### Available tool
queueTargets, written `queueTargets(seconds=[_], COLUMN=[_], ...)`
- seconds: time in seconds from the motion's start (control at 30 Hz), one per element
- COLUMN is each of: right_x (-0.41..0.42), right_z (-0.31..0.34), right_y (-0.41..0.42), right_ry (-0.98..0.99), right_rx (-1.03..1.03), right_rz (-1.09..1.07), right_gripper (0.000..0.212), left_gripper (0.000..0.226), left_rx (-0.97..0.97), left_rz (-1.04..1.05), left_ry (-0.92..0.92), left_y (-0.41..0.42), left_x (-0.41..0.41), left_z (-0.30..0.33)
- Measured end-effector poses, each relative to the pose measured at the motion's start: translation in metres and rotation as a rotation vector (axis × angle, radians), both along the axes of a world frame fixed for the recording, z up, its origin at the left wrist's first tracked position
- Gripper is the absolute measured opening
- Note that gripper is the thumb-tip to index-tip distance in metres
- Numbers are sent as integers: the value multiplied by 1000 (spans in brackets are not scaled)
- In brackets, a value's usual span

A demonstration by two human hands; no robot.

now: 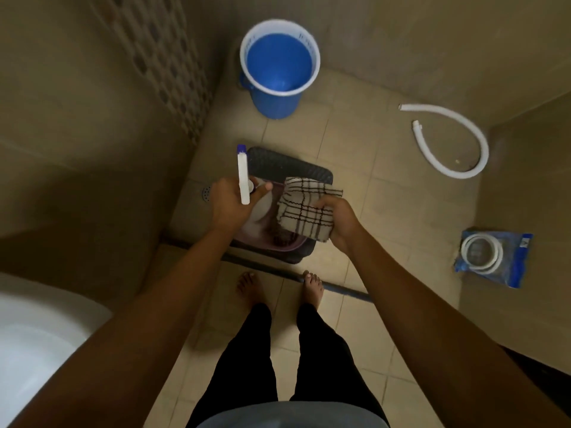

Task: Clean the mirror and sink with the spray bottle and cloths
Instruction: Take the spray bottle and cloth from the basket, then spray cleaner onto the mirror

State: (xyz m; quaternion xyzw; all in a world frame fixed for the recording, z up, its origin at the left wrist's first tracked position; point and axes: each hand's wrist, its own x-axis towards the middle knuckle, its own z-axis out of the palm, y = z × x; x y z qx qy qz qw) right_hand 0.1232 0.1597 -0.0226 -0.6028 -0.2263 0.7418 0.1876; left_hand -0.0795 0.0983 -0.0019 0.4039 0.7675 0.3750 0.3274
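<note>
White spray bottle with blue nozzle (243, 177) gripped in left hand (230, 202), fingers curled round its neck, over a pinkish basin (272, 239) on the dark stool (278, 163). Beige checked cloth (306, 208) pinched in right hand (338, 223), just beside. White sink (34, 338) at lower left, untouched; mirror out of sight. Cleaning seemingly not yet begun, only tools gathered.

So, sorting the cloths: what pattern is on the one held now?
The cloth is pale with a dark brown check, clearest in the head view.
</note>
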Motion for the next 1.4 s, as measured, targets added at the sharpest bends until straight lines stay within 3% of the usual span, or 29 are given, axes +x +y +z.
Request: queueTargets(seconds=[0.13, 0.23, 0.33, 0.47, 0.53, 0.63, 0.97, 1.17, 1.3, 1.4], right_x=[12, 17, 18, 21, 20, 18, -38, -99, -133, -154], right_z=[32, 53, 71, 89, 101, 120, 177, 208, 234, 252], right_y=[1, 2, 6, 16, 21, 33, 29, -24, -79, -130], right_ry=[121, 262, 382, 518, 529, 541, 732, 750, 783, 808], right_rx=[-24, 9, 10, 24, 50, 78, 99, 40, 22, 11], right_rz=[-143, -191, -258, -277, -232, -131, 145, 380, 542, 661], right_gripper=[35, 48, 61, 49, 55, 50, 35, 45, 42, 29], left_gripper=[45, 44, 29, 26, 16, 25, 36, 34, 36, 35], left_rx=[99, 114, 150, 185, 205, 280, 488, 553, 565, 589], left_rz=[-38, -1, 43, 89, 106, 179, 512, 717, 874, 977], left_ry=[66, 107, 16, -121, -178, -254, -197, -105, -20, 34], left_y=[3, 5, 5, 2, 1, -1, -56, -129, -187, -239], left_x=[5, 11, 19, 29, 35, 45, 45, 31, 22, 19], left_z=[33, 52, 66, 83, 96, 116, 188, 222, 243, 259])
